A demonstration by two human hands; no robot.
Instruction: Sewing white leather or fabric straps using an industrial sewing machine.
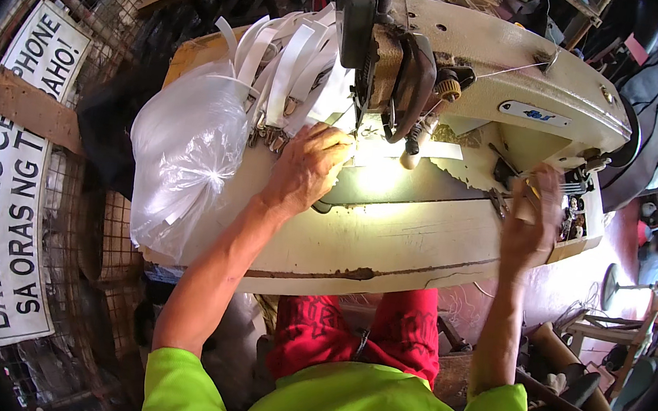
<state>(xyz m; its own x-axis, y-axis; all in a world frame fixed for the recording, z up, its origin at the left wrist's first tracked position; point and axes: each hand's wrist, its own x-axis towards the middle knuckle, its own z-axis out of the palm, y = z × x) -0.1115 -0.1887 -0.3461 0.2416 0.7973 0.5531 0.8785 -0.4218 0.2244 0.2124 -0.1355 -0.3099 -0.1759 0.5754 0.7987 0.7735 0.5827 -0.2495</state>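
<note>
Left of the sewing machine, a plastic bag and white straps crowd our bunched left hand; a white strip lies beneath the machine. Our right hand blurs near its right end; we cannot tell either grip. Its table is scuffed; wire mesh stands left.

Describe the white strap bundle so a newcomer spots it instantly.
Start at the big cream sewing machine, then look left of its head, past the left hand. The white strap bundle is heaped there. Unlike the translucent plastic bag beside it, it shows many flat bands with metal fittings at their near ends.
</note>
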